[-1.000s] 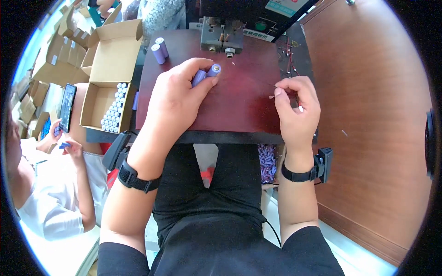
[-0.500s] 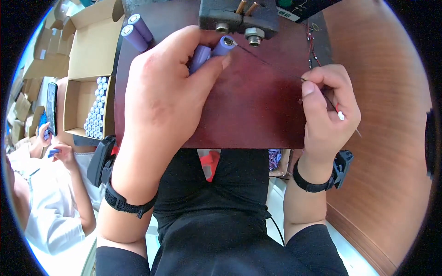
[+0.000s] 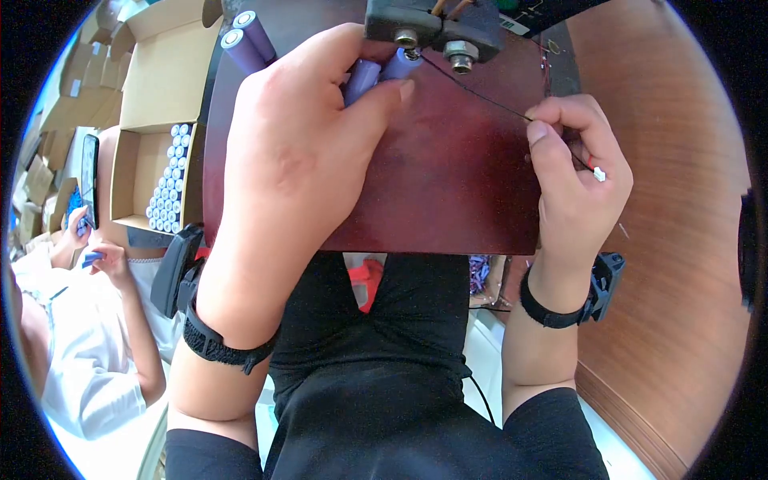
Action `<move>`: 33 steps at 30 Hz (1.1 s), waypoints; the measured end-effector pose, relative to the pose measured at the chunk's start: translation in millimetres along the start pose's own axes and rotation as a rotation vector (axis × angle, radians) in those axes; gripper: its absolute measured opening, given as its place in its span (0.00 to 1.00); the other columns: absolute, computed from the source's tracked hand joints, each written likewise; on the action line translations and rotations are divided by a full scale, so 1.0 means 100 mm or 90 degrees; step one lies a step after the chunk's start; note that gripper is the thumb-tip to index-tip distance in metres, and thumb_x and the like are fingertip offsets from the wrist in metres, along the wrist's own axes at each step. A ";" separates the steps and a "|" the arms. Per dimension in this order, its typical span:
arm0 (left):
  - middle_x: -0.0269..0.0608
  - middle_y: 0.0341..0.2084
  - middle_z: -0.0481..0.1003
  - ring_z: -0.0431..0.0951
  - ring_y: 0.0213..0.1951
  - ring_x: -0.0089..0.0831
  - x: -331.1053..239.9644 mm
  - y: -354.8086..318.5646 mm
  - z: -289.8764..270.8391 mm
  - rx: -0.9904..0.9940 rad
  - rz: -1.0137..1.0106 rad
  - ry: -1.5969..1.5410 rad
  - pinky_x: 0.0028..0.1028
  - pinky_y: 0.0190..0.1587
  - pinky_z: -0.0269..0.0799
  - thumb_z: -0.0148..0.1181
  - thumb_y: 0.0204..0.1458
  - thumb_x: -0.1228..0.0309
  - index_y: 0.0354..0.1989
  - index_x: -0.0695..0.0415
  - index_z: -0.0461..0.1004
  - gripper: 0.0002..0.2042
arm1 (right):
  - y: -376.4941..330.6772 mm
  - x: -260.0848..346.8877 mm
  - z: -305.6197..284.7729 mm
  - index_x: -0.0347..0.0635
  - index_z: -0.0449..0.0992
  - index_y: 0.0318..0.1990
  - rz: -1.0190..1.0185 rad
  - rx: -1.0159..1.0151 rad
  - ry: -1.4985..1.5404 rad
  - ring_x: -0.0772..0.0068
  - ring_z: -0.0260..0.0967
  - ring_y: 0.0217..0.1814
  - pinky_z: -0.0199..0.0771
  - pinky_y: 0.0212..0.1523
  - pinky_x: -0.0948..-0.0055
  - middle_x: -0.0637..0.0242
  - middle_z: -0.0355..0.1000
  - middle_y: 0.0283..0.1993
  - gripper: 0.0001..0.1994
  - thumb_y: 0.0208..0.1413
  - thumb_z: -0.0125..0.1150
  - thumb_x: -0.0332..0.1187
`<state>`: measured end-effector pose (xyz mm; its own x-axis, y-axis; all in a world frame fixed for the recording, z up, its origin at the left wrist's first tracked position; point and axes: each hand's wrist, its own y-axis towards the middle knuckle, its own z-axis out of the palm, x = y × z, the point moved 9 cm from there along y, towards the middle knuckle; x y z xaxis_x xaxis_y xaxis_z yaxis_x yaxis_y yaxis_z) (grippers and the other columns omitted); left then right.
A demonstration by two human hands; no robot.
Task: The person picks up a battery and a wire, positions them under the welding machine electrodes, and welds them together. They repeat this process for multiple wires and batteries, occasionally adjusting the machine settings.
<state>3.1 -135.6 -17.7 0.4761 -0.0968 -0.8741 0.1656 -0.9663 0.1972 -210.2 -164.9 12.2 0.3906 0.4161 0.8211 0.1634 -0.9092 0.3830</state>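
Note:
My left hand [image 3: 296, 144] is closed around purple cylindrical battery cells [image 3: 362, 78], two of which show past the thumb. The end of the right cell lies close beneath the left metal stud of a black machine head [image 3: 432, 29]; whether they touch I cannot tell. From that cell end a thin dark wire [image 3: 488, 99] runs to my right hand [image 3: 580, 164], which pinches it between thumb and forefinger. A small white connector [image 3: 599, 174] with a bit of red wire sits against the curled fingers of that hand.
Two purple cells [image 3: 246, 42] stand at the table's far left. Left of the dark red table [image 3: 448, 200], an open cardboard box [image 3: 128, 180] holds several cells. A co-worker in a white top [image 3: 92, 352] sits at left, with a small blue thing in one hand. Red wires lie far right.
The held cells have come slightly closer to the machine's left stud. The wire now looks straighter between the cell and my right hand. The whole view has shifted a little.

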 end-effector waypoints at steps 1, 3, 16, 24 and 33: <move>0.33 0.35 0.81 0.75 0.36 0.17 0.02 0.01 0.01 0.001 -0.001 0.000 0.21 0.41 0.72 0.66 0.56 0.75 0.48 0.63 0.79 0.12 | 0.00 0.00 0.00 0.33 0.77 0.33 -0.010 0.003 -0.008 0.81 0.66 0.32 0.66 0.36 0.80 0.70 0.72 0.32 0.02 0.51 0.63 0.21; 0.32 0.35 0.81 0.74 0.35 0.17 0.02 0.02 0.03 -0.006 0.023 -0.019 0.21 0.40 0.71 0.66 0.56 0.75 0.47 0.63 0.80 0.11 | 0.00 -0.02 -0.01 0.33 0.77 0.33 -0.009 0.004 -0.007 0.81 0.66 0.32 0.65 0.36 0.81 0.70 0.72 0.32 0.03 0.51 0.63 0.21; 0.34 0.32 0.82 0.74 0.34 0.16 0.01 0.00 0.00 -0.004 -0.052 0.028 0.22 0.40 0.72 0.69 0.54 0.72 0.45 0.62 0.80 0.12 | -0.05 -0.08 0.06 0.35 0.77 0.32 0.009 0.020 -0.027 0.80 0.65 0.30 0.65 0.33 0.79 0.68 0.71 0.32 0.03 0.50 0.64 0.22; 0.52 0.25 0.75 0.74 0.25 0.42 -0.06 0.00 0.01 -0.019 -0.045 -0.027 0.32 0.33 0.71 0.68 0.51 0.73 0.42 0.62 0.78 0.11 | -0.07 -0.01 0.01 0.36 0.76 0.33 -0.013 0.044 -0.011 0.77 0.65 0.33 0.64 0.35 0.78 0.67 0.69 0.34 0.04 0.50 0.60 0.19; 0.43 0.31 0.81 0.78 0.32 0.26 0.00 -0.11 -0.08 -0.030 -0.118 0.020 0.25 0.39 0.74 0.66 0.49 0.81 0.44 0.62 0.79 0.13 | -0.01 0.01 0.06 0.40 0.78 0.34 -0.060 0.068 0.045 0.63 0.71 0.30 0.71 0.30 0.68 0.63 0.72 0.29 0.07 0.46 0.67 0.21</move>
<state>7.7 -123.6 -16.2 0.4609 0.0897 -0.8829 0.2926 -0.9546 0.0557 -204.9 -163.8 10.2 0.3054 0.4963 0.8126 0.2931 -0.8610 0.4157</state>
